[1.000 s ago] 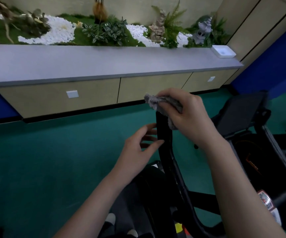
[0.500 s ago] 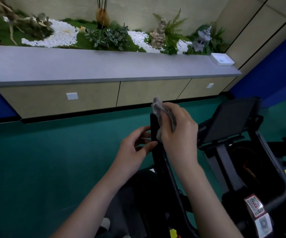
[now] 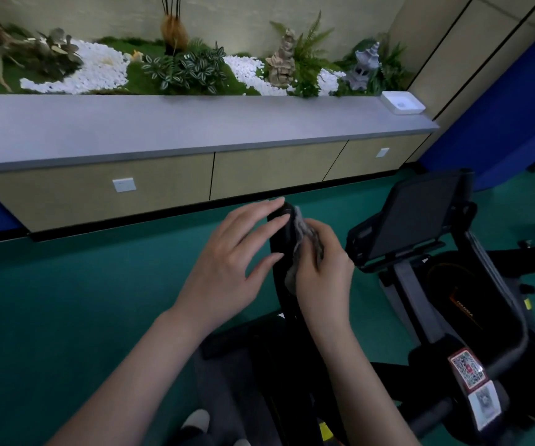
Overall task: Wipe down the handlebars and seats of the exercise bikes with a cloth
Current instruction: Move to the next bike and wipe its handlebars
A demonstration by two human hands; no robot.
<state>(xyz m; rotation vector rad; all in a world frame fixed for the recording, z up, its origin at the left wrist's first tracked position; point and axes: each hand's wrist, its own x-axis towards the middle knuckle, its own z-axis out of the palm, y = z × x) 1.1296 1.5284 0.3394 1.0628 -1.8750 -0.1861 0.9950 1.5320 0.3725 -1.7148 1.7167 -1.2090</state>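
Observation:
A black handlebar (image 3: 284,235) of an exercise bike rises in the middle of the view. My right hand (image 3: 322,268) grips a grey cloth (image 3: 303,243) and presses it against the bar's right side, just below its tip. My left hand (image 3: 237,262) lies on the bar's left side with fingers nearly straight, their tips touching the bar near its top. The bike's black console screen (image 3: 417,214) stands to the right. Its frame with a QR sticker (image 3: 467,373) sits at the lower right. No seat is in view.
A long cabinet with a grey top (image 3: 163,127) runs along the wall, with plants and white pebbles behind it. A white tray (image 3: 403,103) sits at its right end. Green floor (image 3: 66,300) spreads to the left. A blue pad (image 3: 497,101) stands at the right.
My right hand has slid the cloth down from the bar's tip along its right side. My left hand has moved up, its fingers now reaching the bar's top. The view shifted left.

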